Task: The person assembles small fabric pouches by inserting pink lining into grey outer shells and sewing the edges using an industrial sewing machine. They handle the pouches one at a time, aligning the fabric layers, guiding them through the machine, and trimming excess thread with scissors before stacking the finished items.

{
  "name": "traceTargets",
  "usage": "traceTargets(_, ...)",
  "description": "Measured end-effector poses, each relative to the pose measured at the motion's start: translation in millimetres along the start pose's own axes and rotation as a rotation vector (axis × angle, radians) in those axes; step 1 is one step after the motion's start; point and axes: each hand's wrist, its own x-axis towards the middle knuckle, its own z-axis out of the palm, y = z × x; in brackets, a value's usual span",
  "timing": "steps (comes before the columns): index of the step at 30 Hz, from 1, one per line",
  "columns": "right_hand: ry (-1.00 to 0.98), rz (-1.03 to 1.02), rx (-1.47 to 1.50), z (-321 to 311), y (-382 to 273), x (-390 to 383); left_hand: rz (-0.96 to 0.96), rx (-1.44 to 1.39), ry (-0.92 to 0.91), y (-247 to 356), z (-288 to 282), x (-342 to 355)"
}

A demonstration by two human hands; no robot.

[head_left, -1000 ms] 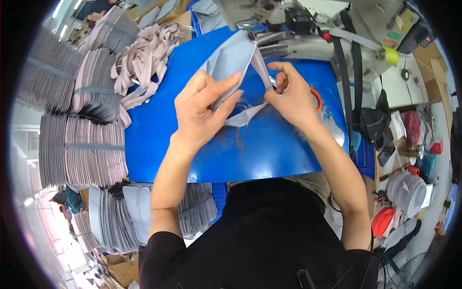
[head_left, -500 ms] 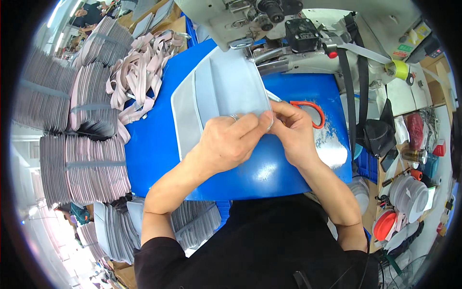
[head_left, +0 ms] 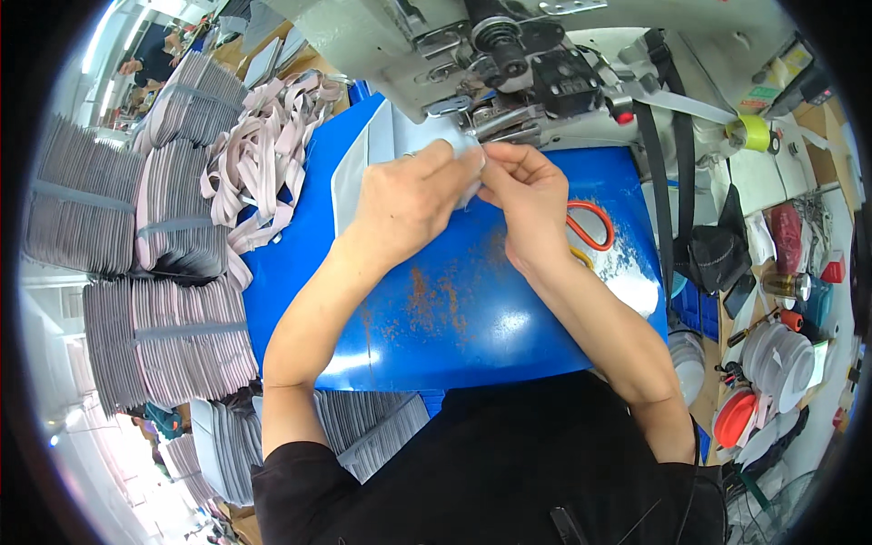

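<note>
A pale grey-blue fabric panel (head_left: 413,130) lies on the blue work surface (head_left: 509,336), its far end at the sewing machine (head_left: 445,107). My left hand (head_left: 413,195) is closed over the panel's near edge, thumb and fingers pinching it and covering much of it. My right hand (head_left: 534,195) meets it fingertip to fingertip at the panel's right edge, just in front of the machine's metal guide. The right fingers are pinched together on that edge; the exact grip is partly hidden. Scissors with a red handle (head_left: 610,238) lie beside my right wrist, partly covered by it.
Bundled stacks of grey panels (head_left: 191,331) line the left side. A heap of pale pink strips (head_left: 263,163) sits at the back left. Black straps (head_left: 688,173) and a yellow tape roll (head_left: 749,132) hang right of the machine. Brown specks (head_left: 436,300) dot the surface.
Both hands have moved away from me toward the machine, and the panel has gone with them. More of the near blue surface and its brown specks now show.
</note>
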Motion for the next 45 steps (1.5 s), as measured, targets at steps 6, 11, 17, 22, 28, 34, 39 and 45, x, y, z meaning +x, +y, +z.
traceTargets(6,0.103,-0.05,0.02,11.8,-2.5,-0.7,-0.158,0.155,-0.034,-1.7,-20.4,-15.4)
traceTargets(11,0.189,-0.178,-0.053,30.9,14.3,-3.4,-0.186,0.122,-0.16,-2.6,-23.4,-30.3)
traceTargets(17,0.104,-0.14,-0.24,15.0,13.8,1.9,0.008,0.098,-0.238,-9.3,-56.4,-4.4)
traceTargets(22,-0.096,0.108,-0.373,-5.3,-30.3,-2.9,0.127,0.104,-0.393,-16.0,-68.2,17.5)
traceTargets(28,-0.056,0.256,-0.315,3.5,-36.2,-4.6,0.115,0.217,-0.427,-7.8,-66.6,21.2)
traceTargets(34,-0.028,0.273,-0.233,2.8,-26.2,3.6,0.089,0.349,-0.471,3.5,-50.2,23.3)
traceTargets(39,-0.017,0.273,-0.198,4.0,-22.1,5.8,0.048,0.369,-0.443,12.7,-48.2,23.6)
traceTargets(45,-0.035,0.285,-0.152,0.1,-20.1,6.1,-0.076,0.36,-0.412,27.9,-34.1,23.2)
